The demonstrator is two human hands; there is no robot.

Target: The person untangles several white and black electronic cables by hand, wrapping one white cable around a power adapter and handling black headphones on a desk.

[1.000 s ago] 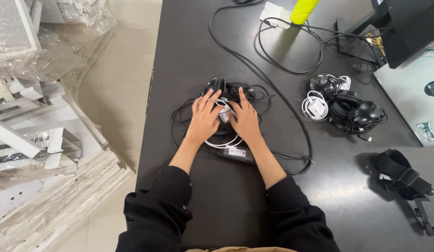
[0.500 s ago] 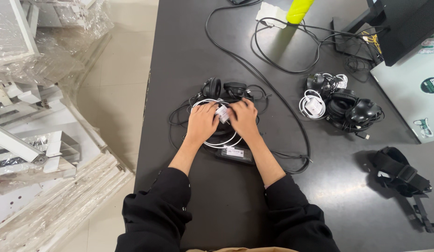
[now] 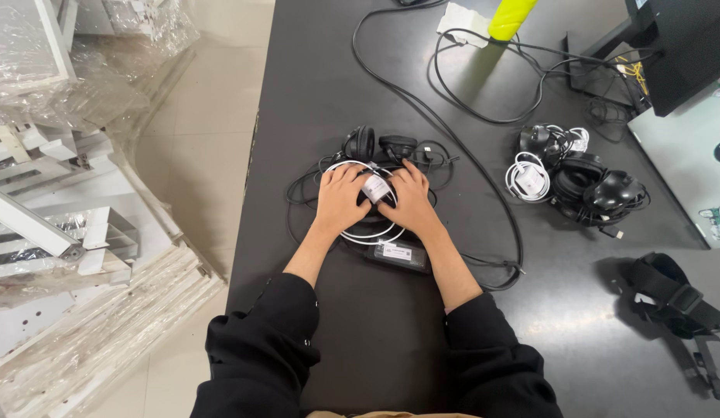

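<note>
Both hands rest side by side on a tangle of gear near the left part of the black table (image 3: 360, 340). Left hand (image 3: 341, 203) and right hand (image 3: 410, 203) have fingers curled, grasping a coil of white cable (image 3: 369, 234); a small white tag (image 3: 376, 186) shows between the two sets of fingertips.

Just beyond the fingertips: black headphones (image 3: 360, 143), ear cups side by side, touching the cable pile. Below the right wrist lies a black adapter brick (image 3: 398, 255), long axis running left to right and slightly tilted, label up. Thin black wires (image 3: 298, 197) loop out to the left of the left fingers.

The white coil lies flat, its loop wider across than deep, stretching from under the left palm to under the right.

A thick black cord (image 3: 468, 166) sweeps from the far edge past the right of the right hand and curls back near the right forearm. Well to the right of the fingers: a second heap of headphones (image 3: 596, 186) with a white bundled cable (image 3: 528, 178). Far right, near edge: a black strap (image 3: 669, 298). Beyond, a yellow-green bottle (image 3: 511, 15).

Table edge is near the left of the left hand; bare tabletop between forearms and body
</note>
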